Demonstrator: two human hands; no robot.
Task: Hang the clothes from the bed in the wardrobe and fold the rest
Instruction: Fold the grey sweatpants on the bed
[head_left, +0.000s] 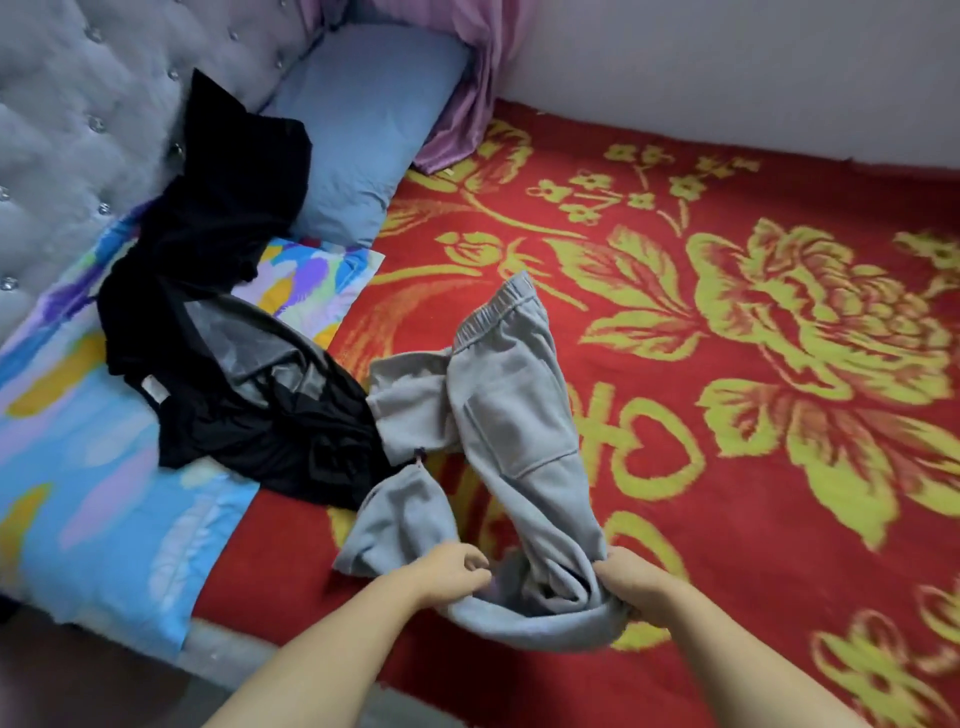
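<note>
So we've got both hands on the grey sweatpants (511, 431) — left hand (451, 571) and right hand (631, 590) each curled into the bunched near end; the waistband lies away from us on the red blanket (727, 519), touching the black clothes (234, 374) by the pillows (104, 493). Folding step, we'd say; next — pull the legs flat and aligned before doubling over.

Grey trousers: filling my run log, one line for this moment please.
left hand grips grey trousers | right hand grips them | black clothes on bed
</note>
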